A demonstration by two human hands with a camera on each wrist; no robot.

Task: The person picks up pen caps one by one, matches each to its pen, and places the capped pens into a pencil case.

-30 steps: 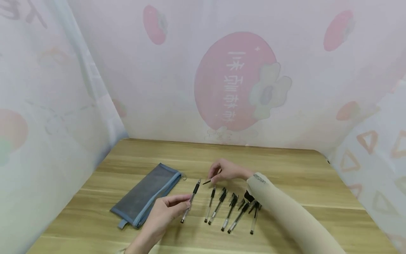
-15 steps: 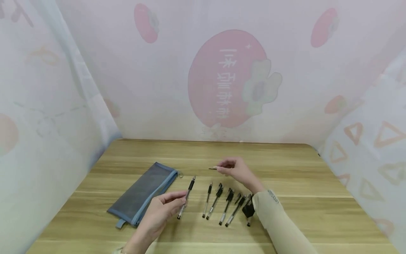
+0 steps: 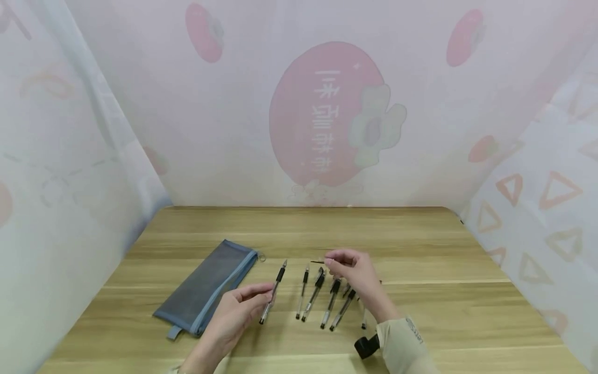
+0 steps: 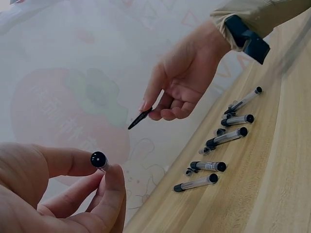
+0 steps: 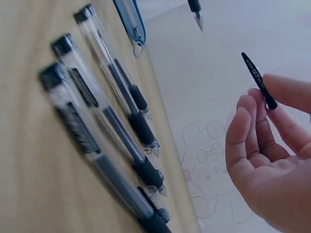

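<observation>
My left hand [image 3: 238,311] pinches a clear gel pen [image 3: 280,275] with a black grip, held tilted above the table with its bare tip pointing up and away. In the left wrist view the black end of that gel pen [image 4: 99,159] faces the camera. My right hand [image 3: 356,271] holds a small pen cap between thumb and fingers; its black clip [image 5: 253,73] bears white lettering, and the fingers hide part of the cap. Beneath and beside that hand lie several similar pens [image 3: 315,296] in a rough row, some partly covered by it.
A blue-grey mesh zip pouch [image 3: 203,291] lies closed at the left of the wooden table [image 3: 420,249]. On the right wrist sits a black device [image 3: 366,346]. Printed white cloth [image 3: 233,130] hangs around the table's back and sides.
My right hand has moved right with the pen cap, away from the tip of the held pen, then back nearer me over the row. The left hand stays nearly still; the head view has shifted slightly.
</observation>
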